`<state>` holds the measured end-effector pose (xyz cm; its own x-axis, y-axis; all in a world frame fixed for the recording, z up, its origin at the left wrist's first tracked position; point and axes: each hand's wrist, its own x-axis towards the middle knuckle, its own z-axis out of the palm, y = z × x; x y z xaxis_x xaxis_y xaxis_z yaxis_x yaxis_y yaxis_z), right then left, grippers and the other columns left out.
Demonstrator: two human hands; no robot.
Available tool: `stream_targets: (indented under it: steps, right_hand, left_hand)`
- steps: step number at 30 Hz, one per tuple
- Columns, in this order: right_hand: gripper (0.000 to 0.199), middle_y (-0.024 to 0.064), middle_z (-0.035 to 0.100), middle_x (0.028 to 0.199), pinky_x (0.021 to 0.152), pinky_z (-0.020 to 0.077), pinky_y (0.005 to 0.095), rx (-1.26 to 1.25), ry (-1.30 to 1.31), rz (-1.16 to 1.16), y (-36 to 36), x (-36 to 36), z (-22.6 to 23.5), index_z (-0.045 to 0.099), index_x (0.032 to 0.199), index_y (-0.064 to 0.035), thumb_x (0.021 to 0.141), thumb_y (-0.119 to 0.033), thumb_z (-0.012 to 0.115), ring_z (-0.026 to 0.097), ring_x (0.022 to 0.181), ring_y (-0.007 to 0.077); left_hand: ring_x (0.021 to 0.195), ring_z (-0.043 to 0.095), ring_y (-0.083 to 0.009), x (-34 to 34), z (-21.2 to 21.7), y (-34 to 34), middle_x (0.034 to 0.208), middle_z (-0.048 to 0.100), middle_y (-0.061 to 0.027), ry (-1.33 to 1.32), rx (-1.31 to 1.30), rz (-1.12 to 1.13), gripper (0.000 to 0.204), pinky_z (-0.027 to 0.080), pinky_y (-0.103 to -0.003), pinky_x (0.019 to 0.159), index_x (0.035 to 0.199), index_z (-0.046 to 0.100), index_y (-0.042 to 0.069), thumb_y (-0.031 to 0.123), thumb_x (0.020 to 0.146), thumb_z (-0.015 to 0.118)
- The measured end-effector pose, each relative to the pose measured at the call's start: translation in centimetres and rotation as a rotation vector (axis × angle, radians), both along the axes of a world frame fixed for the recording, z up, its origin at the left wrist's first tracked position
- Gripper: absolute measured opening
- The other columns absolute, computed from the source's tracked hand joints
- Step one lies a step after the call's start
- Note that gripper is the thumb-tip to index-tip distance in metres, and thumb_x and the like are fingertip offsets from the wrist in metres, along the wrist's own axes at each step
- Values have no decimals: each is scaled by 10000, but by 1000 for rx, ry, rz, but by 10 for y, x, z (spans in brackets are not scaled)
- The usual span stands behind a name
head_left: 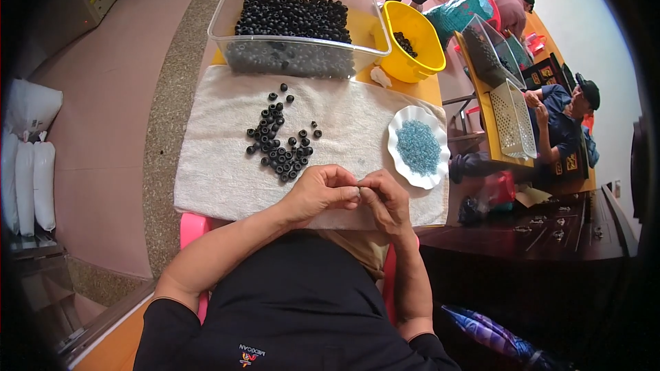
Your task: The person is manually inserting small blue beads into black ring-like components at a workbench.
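Both hands, left (pixel 317 192) and right (pixel 385 199), pinch something hidden (too small).

The towel (pixel 220 165) is bare along its left side and near edge, so a hand could pass there. Ahead, scattered black rings (pixel 280 139) block the middle; the clear tub (pixel 297 20) walls off the far edge (yellow bowl (pixel 412 41) beside it). The white plate (pixel 417 145) blocks the right.
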<state>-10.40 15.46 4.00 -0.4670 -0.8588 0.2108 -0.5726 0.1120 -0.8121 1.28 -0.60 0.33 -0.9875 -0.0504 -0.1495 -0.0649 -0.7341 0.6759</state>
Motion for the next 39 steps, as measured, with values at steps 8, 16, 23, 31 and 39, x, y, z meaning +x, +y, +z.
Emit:
stream_targets:
  steps: [8, 16, 23, 31, 39]
  right_hand:
    - [163, 112, 607, 910, 709, 469, 352, -43, 128, -63, -5, 13, 2, 664, 1034, -26, 872, -40, 662, 586, 818, 257]
    - [217, 125, 644, 895, 670, 505, 297, 54, 259, 78, -19, -4, 30, 661, 1068, 8, 852, 23, 665, 640, 768, 222]
    - [130, 133, 663, 875, 674, 516, 327, 0, 243, 94, -100, -37, 32, 689, 946, -7, 818, 8, 684, 671, 761, 280]
    - [154, 141, 683, 903, 763, 515, 423, 376, 522, 204, -153, -52, 12, 734, 921, -57, 825, -151, 658, 654, 857, 351]
    - [165, 163, 696, 886, 748, 523, 437, 550, 513, 256, -171, -42, 21, 738, 894, -50, 777, -142, 665, 661, 835, 358]
  left_hand:
    - [851, 660, -134, 0, 1, -1, 963, 671, -70, -16, 30, 36, 134, 575, -277, 784, 1036, 624, 6, 53, 916, 662]
    - [846, 665, -160, 0, 2, -1, 966, 658, -65, -61, 138, 127, 144, 579, -297, 780, 1032, 620, 15, 53, 906, 675]
    - [843, 668, -157, 0, -2, 4, 933, 665, -72, -57, 1, 143, 130, 579, -295, 776, 1004, 630, -5, 41, 894, 684]
    - [818, 672, -160, -1, -5, 4, 911, 673, -84, -48, 26, 144, 147, 582, -297, 752, 993, 616, -8, 36, 881, 700]
    - [804, 670, -166, -1, 0, 3, 900, 675, -97, -76, -15, 144, 175, 580, -299, 753, 993, 616, -32, 49, 872, 712]
